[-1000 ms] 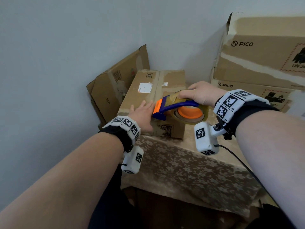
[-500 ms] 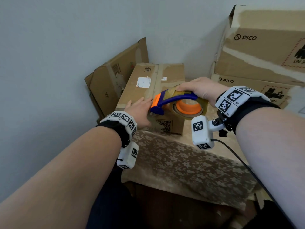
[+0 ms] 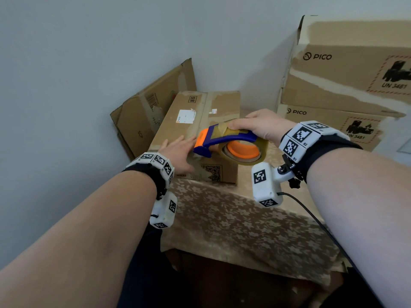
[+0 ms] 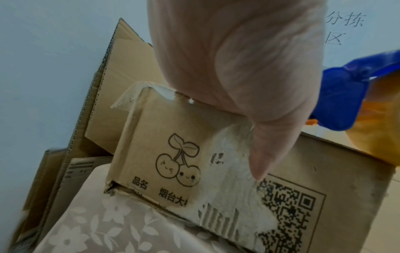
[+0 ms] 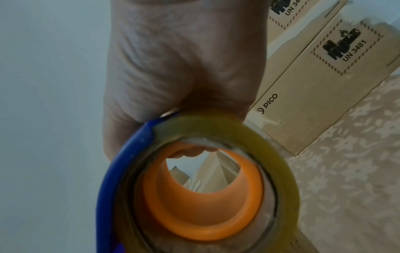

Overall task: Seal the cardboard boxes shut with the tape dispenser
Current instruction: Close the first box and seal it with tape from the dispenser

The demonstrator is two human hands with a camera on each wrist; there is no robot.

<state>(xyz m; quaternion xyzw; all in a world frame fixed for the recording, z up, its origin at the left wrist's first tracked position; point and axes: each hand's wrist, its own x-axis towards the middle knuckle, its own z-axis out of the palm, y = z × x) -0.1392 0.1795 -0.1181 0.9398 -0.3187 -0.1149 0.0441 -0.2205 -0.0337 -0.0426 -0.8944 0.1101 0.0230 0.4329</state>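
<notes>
A closed brown cardboard box (image 3: 195, 121) with a white label lies on the table, its front face (image 4: 216, 179) printed with cherries and a QR code. My left hand (image 3: 178, 154) lies flat on the box's near top edge, fingers straight; in the left wrist view the left hand (image 4: 238, 68) presses down on that edge with the thumb hanging over the front face. My right hand (image 3: 260, 125) grips the blue and orange tape dispenser (image 3: 226, 143) above the box's near right corner. Its tape roll (image 5: 205, 188) fills the right wrist view under the right hand (image 5: 173, 59).
Two stacked PICO boxes (image 3: 347, 70) stand at the right on the flowered tablecloth (image 3: 240, 223). A flattened cardboard box (image 3: 151, 110) leans against the wall at the left behind the small box. The wall is close behind.
The dispenser has lifted slightly and tilted, its orange nose nearer my left fingers. My left hand has stayed on the box's near edge.
</notes>
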